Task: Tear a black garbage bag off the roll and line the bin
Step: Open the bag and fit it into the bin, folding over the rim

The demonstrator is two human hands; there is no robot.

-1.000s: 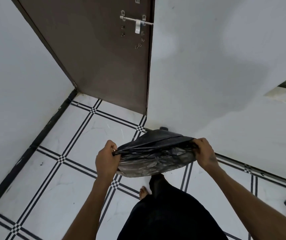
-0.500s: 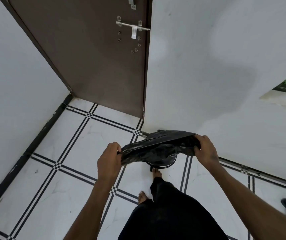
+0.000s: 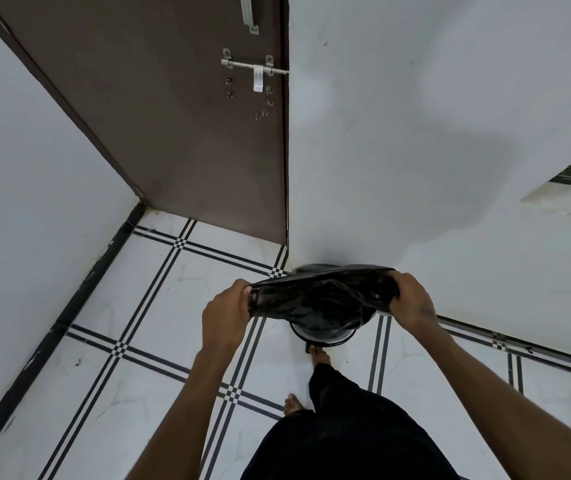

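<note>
Left hand: the left hand gripped the left end of the black garbage bag; its fingers were curled over the bunched plastic, knuckles toward the camera.
Right hand: the right hand gripped the bag's right end, its fingers curled into the plastic and partly hidden by it.
Bag: stretched roughly level between the two sets of fingers, with its middle sagging below them; the top edge ran as a taut line from one grip to the other. Whether the mouth was open could not be told.
Bin: the bin stood on the floor directly below the sagging part of the bag, between and beneath the two grips; only a curved piece of its round rim showed under the plastic. Whether the bag touched the rim could not be told.
Foot: a bare foot was planted just nearer the person than the bin, close below the right fingers' side of the bag; a second foot showed further back, partly covered by black trousers.
Floor: white tiles with black double lines lay under both hands.
Beyond the fingers: a brown door with a metal sliding bolt, next to a white wall.
</note>
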